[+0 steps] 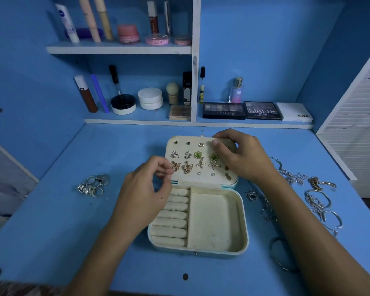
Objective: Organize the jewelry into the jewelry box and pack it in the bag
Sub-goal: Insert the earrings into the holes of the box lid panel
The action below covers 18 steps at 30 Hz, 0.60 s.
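Before you, a blue tabletop (94, 231) carries an open jewelry box (241, 212) at center, a cluster of rings (93, 185) to its left, tangled chains and bangles (317, 199) to its right.

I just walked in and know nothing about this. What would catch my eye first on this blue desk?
Probably the open jewelry box at the centre, its lid panel studded with butterfly, starfish and green-stone earrings. Both hands work there: the left hand at the panel's left edge, the right hand over its upper right corner. A heap of rings lies to the left, tangled chains and bangles to the right.
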### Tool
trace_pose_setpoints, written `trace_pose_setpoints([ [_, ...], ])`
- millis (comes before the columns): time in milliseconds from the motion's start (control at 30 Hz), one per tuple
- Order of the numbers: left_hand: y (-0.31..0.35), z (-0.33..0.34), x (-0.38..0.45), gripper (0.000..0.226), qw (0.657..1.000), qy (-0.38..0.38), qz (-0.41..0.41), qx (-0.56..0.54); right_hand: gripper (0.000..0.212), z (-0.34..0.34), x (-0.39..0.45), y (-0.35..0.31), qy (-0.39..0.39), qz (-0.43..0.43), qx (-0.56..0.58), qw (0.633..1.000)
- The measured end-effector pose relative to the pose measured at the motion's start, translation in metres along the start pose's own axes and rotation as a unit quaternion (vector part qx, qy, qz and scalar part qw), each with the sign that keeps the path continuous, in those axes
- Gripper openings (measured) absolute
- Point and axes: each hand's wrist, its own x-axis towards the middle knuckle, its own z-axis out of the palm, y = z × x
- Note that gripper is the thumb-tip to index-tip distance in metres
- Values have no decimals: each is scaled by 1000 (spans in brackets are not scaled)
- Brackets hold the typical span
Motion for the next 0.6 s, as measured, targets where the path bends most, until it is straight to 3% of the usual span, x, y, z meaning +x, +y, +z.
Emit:
trace_pose_setpoints([
  [167, 10, -1, -3, 17, 999, -17, -36, 25, 16, -1, -2, 0, 7, -1, 6, 1000],
  [333, 29, -7, -9, 26, 979, -48, -175, -91, 6, -5, -6, -10, 23, -9, 99, 995],
  [467, 39, -7, -11, 42, 912, -29, -294, -285, 12, -10, -11, -22, 13, -16, 177, 984],
  [600, 42, 1, -19, 56, 822, 30, -339, -456, 29, -18, -17, -30, -9, -53, 212, 976],
])
